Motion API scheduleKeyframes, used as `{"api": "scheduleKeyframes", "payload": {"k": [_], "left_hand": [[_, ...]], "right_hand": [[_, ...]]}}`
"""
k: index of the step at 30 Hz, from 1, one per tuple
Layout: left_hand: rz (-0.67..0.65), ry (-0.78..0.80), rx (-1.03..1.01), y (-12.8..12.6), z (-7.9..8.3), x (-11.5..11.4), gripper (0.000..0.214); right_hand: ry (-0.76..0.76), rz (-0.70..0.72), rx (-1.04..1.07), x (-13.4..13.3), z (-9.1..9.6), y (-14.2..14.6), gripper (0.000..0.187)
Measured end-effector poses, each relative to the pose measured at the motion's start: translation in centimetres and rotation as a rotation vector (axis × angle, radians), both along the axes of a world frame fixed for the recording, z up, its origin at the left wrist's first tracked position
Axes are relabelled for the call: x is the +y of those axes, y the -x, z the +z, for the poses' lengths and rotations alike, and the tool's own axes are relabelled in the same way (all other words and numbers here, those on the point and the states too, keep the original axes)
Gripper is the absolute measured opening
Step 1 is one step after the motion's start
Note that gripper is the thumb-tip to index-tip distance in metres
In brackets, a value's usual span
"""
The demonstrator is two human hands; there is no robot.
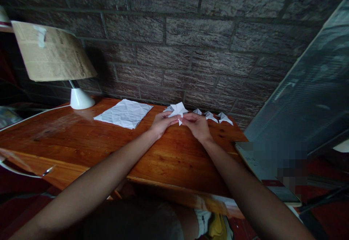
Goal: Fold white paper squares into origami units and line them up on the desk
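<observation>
Between both hands is a white folded paper star (177,109), held up off the table with its points spread. My left hand (163,123) pinches its lower left side, thumb toward the middle. From the other side my right hand (196,124) pinches the lower right, its thumb almost meeting the left one. Behind and to the right, several folded white paper pieces (222,118) stand in a row along the wall; one more is partly hidden behind the star. Left of my hands lies a stack of creased white paper sheets (124,112).
The wooden table (109,149) stands against a dark brick wall (177,51). A lamp (81,98) with a brown paper shade occupies its left end, its white cable running along the edge. To the right are a flat board (267,174) and a grey panel (305,76).
</observation>
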State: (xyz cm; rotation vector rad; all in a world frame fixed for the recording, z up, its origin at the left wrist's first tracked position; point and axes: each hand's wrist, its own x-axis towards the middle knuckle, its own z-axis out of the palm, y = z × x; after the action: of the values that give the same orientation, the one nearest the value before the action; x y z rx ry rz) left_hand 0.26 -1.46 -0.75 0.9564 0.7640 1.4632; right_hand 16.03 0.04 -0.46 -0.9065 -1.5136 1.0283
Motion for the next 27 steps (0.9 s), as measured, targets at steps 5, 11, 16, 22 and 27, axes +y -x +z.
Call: {"api": "scheduleKeyframes", "payload": {"k": [5, 11, 16, 22, 27], "left_hand": [[0.018, 0.012, 0.02, 0.09, 0.03, 0.06, 0.029], [0.015, 0.008, 0.001, 0.09, -0.05, 0.11, 0.028], [0.015, -0.01, -0.016, 0.03, -0.07, 0.08, 0.029], [0.025, 0.004, -0.005, 0.05, -0.01, 0.1, 0.033], [0.016, -0.048, 0.065, 0.07, -0.09, 0.14, 0.03]], "right_hand": [[0.002, -0.008, 0.02, -0.07, -0.11, 0.25, 0.033], [0.022, 0.001, 0.055, -0.12, -0.08, 0.27, 0.032], [0.027, -0.002, 0.059, 0.06, -0.22, 0.24, 0.033], [0.044, 0.002, 0.061, -0.1, -0.07, 0.27, 0.037], [0.061, -0.007, 0.081, -0.35, 0.17, 0.44, 0.039]]}}
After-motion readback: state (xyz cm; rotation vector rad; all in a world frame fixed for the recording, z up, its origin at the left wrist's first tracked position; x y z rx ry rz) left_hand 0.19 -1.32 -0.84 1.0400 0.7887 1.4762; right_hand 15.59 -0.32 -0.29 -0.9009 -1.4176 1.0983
